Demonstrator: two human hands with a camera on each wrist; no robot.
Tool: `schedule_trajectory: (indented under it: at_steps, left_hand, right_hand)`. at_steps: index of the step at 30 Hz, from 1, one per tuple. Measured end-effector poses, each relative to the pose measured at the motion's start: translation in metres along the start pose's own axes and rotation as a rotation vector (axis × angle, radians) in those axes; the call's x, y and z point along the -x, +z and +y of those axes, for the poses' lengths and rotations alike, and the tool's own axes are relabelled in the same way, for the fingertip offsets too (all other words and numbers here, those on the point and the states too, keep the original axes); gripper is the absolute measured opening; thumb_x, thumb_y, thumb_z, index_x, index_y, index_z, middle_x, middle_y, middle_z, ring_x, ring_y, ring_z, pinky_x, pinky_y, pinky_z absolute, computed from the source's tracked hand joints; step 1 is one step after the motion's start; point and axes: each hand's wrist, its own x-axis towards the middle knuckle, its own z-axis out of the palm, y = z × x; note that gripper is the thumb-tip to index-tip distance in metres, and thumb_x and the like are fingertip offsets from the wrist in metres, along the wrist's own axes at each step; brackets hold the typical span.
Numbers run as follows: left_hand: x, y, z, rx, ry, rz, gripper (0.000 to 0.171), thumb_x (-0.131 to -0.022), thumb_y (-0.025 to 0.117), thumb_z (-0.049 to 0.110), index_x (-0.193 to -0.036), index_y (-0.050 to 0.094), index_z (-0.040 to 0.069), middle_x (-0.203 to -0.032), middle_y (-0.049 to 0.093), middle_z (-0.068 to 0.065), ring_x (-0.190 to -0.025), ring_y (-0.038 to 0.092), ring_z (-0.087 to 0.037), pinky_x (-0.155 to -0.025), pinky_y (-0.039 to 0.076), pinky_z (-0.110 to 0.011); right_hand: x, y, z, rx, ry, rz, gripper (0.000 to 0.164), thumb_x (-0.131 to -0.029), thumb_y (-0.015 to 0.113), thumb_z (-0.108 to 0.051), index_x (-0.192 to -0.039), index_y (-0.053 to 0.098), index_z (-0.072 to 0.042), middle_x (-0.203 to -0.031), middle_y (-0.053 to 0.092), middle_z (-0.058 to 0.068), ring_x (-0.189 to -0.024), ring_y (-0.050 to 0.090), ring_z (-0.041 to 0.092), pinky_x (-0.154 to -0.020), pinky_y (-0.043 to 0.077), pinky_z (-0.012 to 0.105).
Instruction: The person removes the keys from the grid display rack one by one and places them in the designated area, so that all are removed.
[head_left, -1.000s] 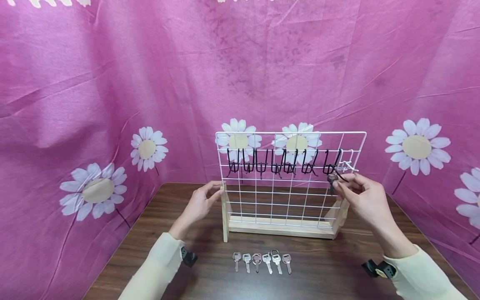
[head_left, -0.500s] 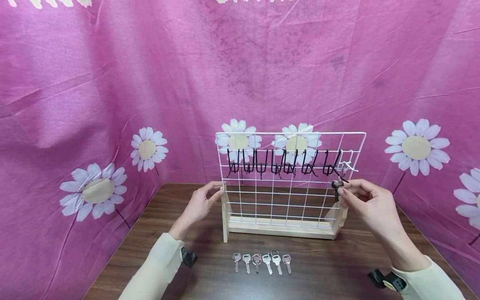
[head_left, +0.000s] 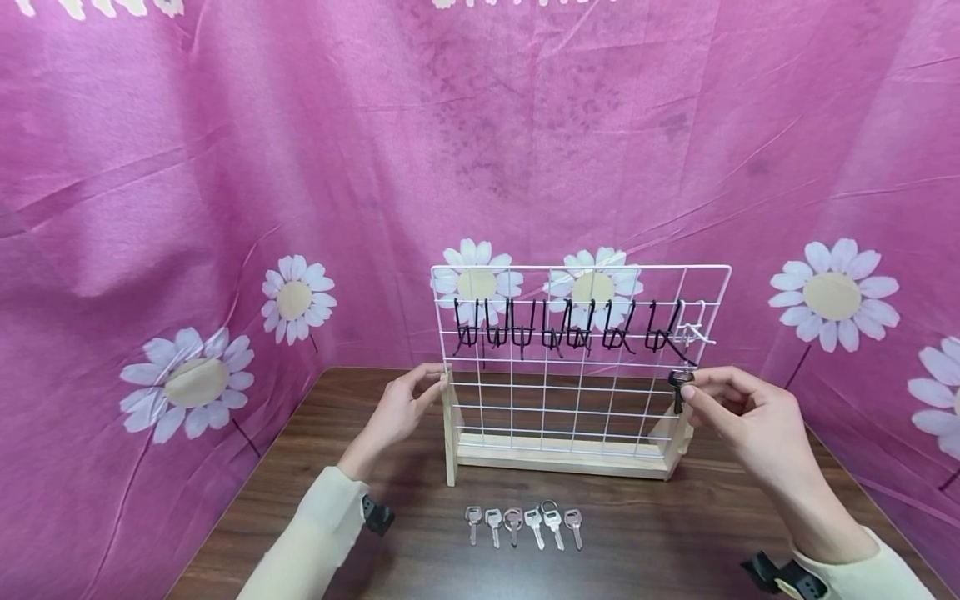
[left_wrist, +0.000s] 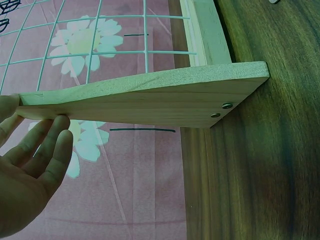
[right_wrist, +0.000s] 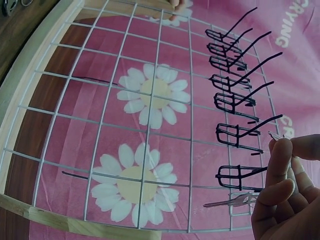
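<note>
A white wire grid rack (head_left: 577,386) in a wooden stand carries a row of black hooks (head_left: 577,337) and a white hook at the right end. My left hand (head_left: 397,404) pinches the top of the stand's left wooden post (left_wrist: 150,95) between thumb and fingers. With thumb and forefinger my right hand (head_left: 757,417) holds a key (head_left: 678,392), blade down, just below the tip of the rightmost black hook (right_wrist: 237,177). A key blade (right_wrist: 220,203) also shows in the right wrist view. Whether the key touches the hook I cannot tell.
Several silver and pinkish keys (head_left: 533,527) lie in a row on the dark wood table (head_left: 420,567), in front of the rack. One has a ring (head_left: 550,505). Behind stands a pink flowered cloth (head_left: 390,167).
The right hand and its key have moved down and a little to the right, from beside the rightmost black hook to below its tip. The left hand stays on the post.
</note>
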Motion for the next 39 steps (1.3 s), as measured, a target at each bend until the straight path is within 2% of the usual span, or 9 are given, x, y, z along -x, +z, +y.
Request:
schedule_trajectory:
  at_steps: [6,14,28,34,39]
  left_hand:
    - [0.0,-0.001,0.002,0.019,-0.001,-0.004,0.028,-0.098,0.064,0.022,-0.126,0.066,0.015,-0.114,0.075,-0.01,-0.082,0.07,-0.017,-0.067,0.056,-0.024]
    - [0.0,-0.002,0.003,0.024,-0.012,-0.007,0.029,-0.098,0.064,0.021,-0.126,0.066,0.014,-0.114,0.075,-0.011,-0.08,0.069,-0.015,-0.066,0.057,-0.025]
    - [-0.001,-0.001,0.003,0.013,-0.02,-0.006,0.029,-0.099,0.064,0.021,-0.126,0.066,0.014,-0.116,0.074,-0.01,-0.084,0.071,-0.018,-0.067,0.058,-0.024]
    - [-0.001,0.0,0.001,0.016,-0.013,-0.004,0.028,-0.098,0.064,0.02,-0.126,0.066,0.014,-0.115,0.075,-0.011,-0.081,0.07,-0.015,-0.067,0.058,-0.024]
    - [0.0,0.001,0.001,0.032,-0.016,-0.007,0.028,-0.099,0.064,0.02,-0.126,0.066,0.015,-0.115,0.074,-0.011,-0.081,0.071,-0.015,-0.068,0.059,-0.029]
  right_hand:
    - [0.003,-0.003,-0.006,-0.02,-0.012,0.008,0.014,-0.091,0.073,-0.01,-0.103,0.069,-0.004,-0.066,0.068,-0.014,-0.055,0.065,0.005,-0.048,0.046,0.022]
    - [0.006,-0.003,-0.01,-0.054,-0.032,-0.027,0.012,-0.091,0.071,-0.006,-0.103,0.068,-0.006,-0.068,0.069,-0.016,-0.056,0.065,0.005,-0.046,0.042,0.025]
    - [0.009,0.007,-0.004,-0.068,-0.061,-0.139,0.016,-0.09,0.072,-0.003,-0.105,0.067,-0.004,-0.069,0.071,-0.01,-0.059,0.065,0.01,-0.054,0.049,0.023]
    - [0.012,0.013,0.001,-0.114,-0.023,-0.2,0.018,-0.092,0.07,-0.004,-0.11,0.066,-0.006,-0.076,0.074,-0.011,-0.06,0.067,0.012,-0.057,0.055,0.024]
    - [0.014,0.017,0.006,-0.151,0.027,-0.244,0.019,-0.093,0.07,-0.007,-0.111,0.064,-0.01,-0.075,0.073,-0.011,-0.059,0.067,0.012,-0.051,0.054,0.027]
